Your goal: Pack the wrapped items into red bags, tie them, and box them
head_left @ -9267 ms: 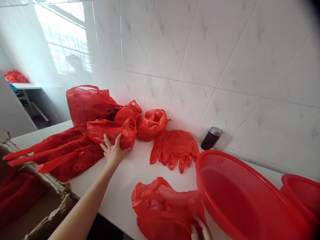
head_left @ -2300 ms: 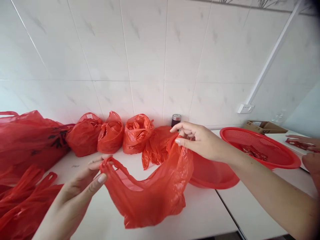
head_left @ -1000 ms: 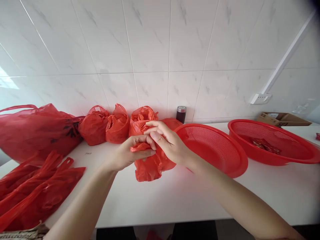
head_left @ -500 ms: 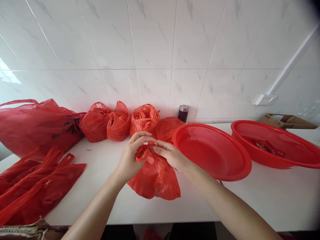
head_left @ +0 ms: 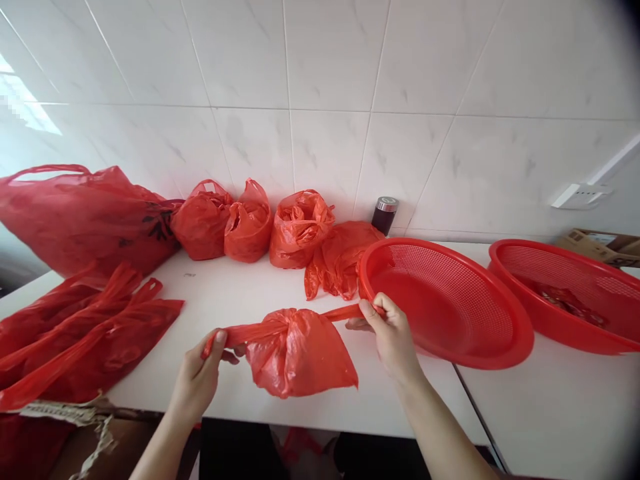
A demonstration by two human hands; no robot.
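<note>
A filled red plastic bag (head_left: 303, 357) hangs between my hands over the front of the white table, its neck drawn together in the middle. My left hand (head_left: 203, 370) is closed round one handle, pulled out to the left. The other handle stretches to the right, pinched in my right hand (head_left: 393, 337) beside the rim of a red perforated basket (head_left: 445, 300). What the bag contains is hidden by the plastic.
Along the wall stand a large red bag (head_left: 85, 220), several smaller filled bags (head_left: 203, 223) and a dark lidded cup (head_left: 385, 215). Flat red bags (head_left: 115, 333) lie at left. A second basket (head_left: 565, 293) holds small packets. A cardboard box (head_left: 600, 247) sits behind it.
My hands were close together at the bag's neck; now they are wide apart, pulling the two handles taut to either side. The view has shifted slightly.
</note>
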